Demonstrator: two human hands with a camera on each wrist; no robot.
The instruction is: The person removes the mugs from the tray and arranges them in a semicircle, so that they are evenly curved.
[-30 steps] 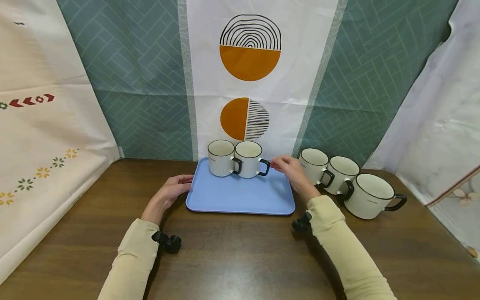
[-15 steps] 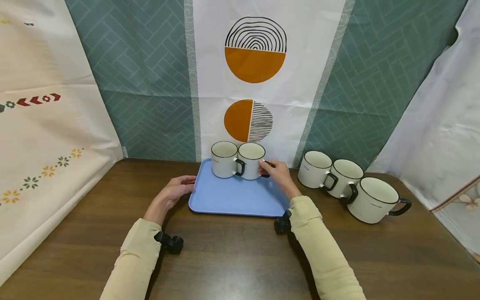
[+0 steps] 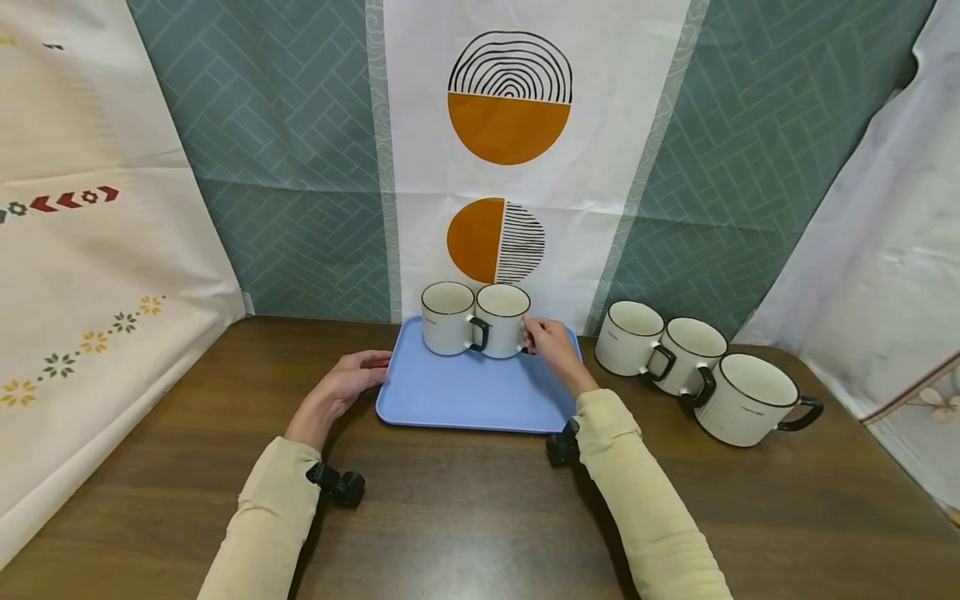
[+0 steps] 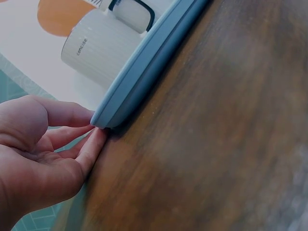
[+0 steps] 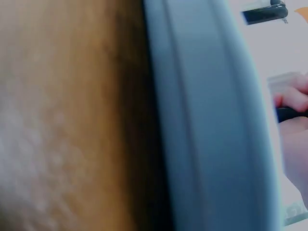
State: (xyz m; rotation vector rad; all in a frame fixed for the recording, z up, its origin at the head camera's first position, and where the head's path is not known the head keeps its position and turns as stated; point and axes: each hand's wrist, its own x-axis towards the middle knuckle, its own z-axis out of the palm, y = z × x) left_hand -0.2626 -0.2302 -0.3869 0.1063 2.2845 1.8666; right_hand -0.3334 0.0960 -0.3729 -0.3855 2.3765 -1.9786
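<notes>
A blue tray [image 3: 468,396] lies on the table, with two white, black-rimmed mugs side by side at its back. My left hand [image 3: 347,385] holds the tray's left edge; in the left wrist view its fingertips [image 4: 98,137] meet the rim from above and below. With my right hand [image 3: 553,348] I grip the black handle of the right-hand mug [image 3: 498,333], and the hand hides most of that handle. The other mug [image 3: 444,329] stands just left of it, its handle pointing right. In the right wrist view, fingers [image 5: 294,98] curl over a black handle [image 5: 286,114], partly cut off.
Right of the tray stand three more white mugs in a slanting row: a back one [image 3: 628,342], a middle one [image 3: 692,354] and a front one [image 3: 742,404]. Behind the wooden table [image 3: 450,517] hangs a patterned cloth [image 3: 315,208].
My right hand has moved left from beside the right-hand mug onto its handle and closed there. My left hand stays at the tray's edge. The view has shifted slightly.
</notes>
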